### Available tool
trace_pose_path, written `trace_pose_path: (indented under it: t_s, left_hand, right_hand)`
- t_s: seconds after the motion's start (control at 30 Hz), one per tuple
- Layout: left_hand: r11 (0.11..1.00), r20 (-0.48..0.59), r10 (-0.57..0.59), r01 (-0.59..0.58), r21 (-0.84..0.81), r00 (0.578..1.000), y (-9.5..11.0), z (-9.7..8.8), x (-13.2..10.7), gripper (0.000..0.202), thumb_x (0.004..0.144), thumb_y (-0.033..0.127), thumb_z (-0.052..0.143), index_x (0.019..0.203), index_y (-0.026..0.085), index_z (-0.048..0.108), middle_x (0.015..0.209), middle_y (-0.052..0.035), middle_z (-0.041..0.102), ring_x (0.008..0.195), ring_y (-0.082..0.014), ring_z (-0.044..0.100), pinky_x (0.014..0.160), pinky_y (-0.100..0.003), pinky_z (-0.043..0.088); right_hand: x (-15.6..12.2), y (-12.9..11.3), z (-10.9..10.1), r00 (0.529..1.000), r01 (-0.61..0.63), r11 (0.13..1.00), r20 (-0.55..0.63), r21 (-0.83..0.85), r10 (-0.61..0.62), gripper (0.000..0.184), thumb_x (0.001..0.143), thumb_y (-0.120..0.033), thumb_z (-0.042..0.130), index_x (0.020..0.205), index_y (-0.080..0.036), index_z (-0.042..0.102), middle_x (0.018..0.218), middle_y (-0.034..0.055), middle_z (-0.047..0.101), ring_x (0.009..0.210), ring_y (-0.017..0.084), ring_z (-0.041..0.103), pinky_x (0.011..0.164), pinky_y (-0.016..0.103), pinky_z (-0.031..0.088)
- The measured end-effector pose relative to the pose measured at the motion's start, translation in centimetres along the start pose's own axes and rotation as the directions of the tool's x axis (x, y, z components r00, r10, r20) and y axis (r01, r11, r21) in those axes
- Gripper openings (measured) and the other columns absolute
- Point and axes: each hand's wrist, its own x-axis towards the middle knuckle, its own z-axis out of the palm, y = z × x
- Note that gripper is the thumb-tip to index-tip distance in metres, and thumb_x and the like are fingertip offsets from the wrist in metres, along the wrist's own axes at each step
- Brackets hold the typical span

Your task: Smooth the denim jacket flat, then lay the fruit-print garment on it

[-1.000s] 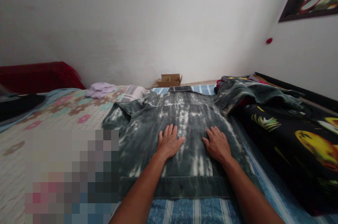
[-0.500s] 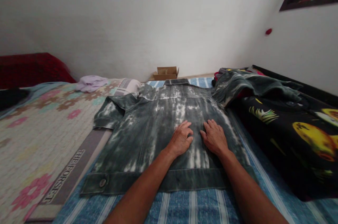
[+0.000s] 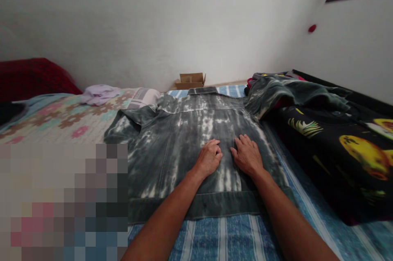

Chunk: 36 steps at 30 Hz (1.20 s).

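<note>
A dark green and white tie-dyed denim jacket [image 3: 187,150] lies spread out, back side up, its collar toward the wall. My left hand [image 3: 209,157] rests on the middle of its back, fingers loosely bent, holding nothing. Just to the right, my right hand [image 3: 246,154] lies palm down on the same cloth with its fingers a little apart. A small gap separates the two hands. One sleeve extends left over the floral cover, and the other lies across the black clothes on the right. Blurred blocks hide the jacket's lower left corner.
Under the jacket is a blue striped sheet [image 3: 208,236]. Black printed clothing [image 3: 331,150] is heaped on the right. To the left are a floral cover [image 3: 101,125] and a lilac cloth [image 3: 100,95]. A cardboard box [image 3: 192,81] sits by the white wall.
The view has shifted slightly. Both hands stay on the jacket in nearly the same spots, and the jacket lies as before. Blurred blocks now cover the lower left.
</note>
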Motion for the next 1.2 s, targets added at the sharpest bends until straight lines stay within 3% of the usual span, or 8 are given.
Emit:
trace_pose_path:
  t_s: [0.3,0.63,0.83,0.97,1.2]
  left_hand:
    - [0.997,-0.102,-0.015,0.007,-0.077,0.995,-0.2,-0.1,-0.1,0.017,0.072,0.008,0.048,0.064,0.018,0.059,0.115,-0.0084,0.063,0.112,-0.0171,0.055,0.097,-0.03,0.041]
    - [0.985,-0.145,0.026,-0.05,-0.165,0.989,-0.8,-0.5,0.2,0.024,0.08,0.013,0.041,0.068,0.019,0.06,0.111,-0.0077,0.065,0.106,-0.0179,0.058,0.095,-0.034,0.042]
    - [0.964,-0.162,-0.007,-0.036,-0.264,0.987,-0.9,-0.8,0.1,0.023,0.08,0.016,0.042,0.068,0.018,0.061,0.108,-0.0077,0.065,0.103,-0.0189,0.058,0.093,-0.034,0.041]
    - [0.905,-0.152,-0.112,0.038,-0.424,0.982,-0.6,-1.4,-0.1,0.022,0.078,0.019,0.046,0.079,0.018,0.068,0.103,-0.0054,0.068,0.097,-0.0187,0.06,0.09,-0.032,0.042]
    - [0.715,-0.097,-0.277,0.137,-0.685,0.956,-0.7,-2.3,-0.5,0.026,0.074,0.03,0.056,0.091,0.017,0.071,0.089,-0.0048,0.07,0.085,-0.018,0.061,0.081,-0.029,0.043]
  right_hand:
    - [-0.1,0.0,-0.1,1.0,0.0,1.0,-0.005,-0.015,0.0,0.042,0.091,-0.037,0.035,0.125,-0.015,0.048,0.141,0.0123,0.038,0.134,0.026,0.023,0.105,0.043,0.019]
    - [-0.2,0.0,-0.3,1.0,0.008,1.0,-0.021,-0.024,-0.008,0.043,0.09,-0.037,0.036,0.125,-0.014,0.048,0.14,0.0123,0.04,0.133,0.026,0.024,0.105,0.042,0.02]
    - [-0.1,0.0,-0.2,1.0,0.01,1.0,-0.023,-0.03,-0.011,0.042,0.091,-0.037,0.036,0.124,-0.015,0.049,0.139,0.0123,0.04,0.133,0.027,0.025,0.104,0.042,0.021]
    - [-0.1,0.0,-0.2,1.0,0.01,0.999,-0.024,-0.037,-0.011,0.042,0.09,-0.038,0.036,0.124,-0.015,0.048,0.139,0.0121,0.04,0.133,0.027,0.026,0.104,0.042,0.022]
    - [-0.1,0.1,0.1,1.0,0.008,0.999,-0.021,-0.052,-0.009,0.042,0.09,-0.038,0.036,0.125,-0.016,0.048,0.14,0.0112,0.04,0.133,0.026,0.025,0.104,0.042,0.022]
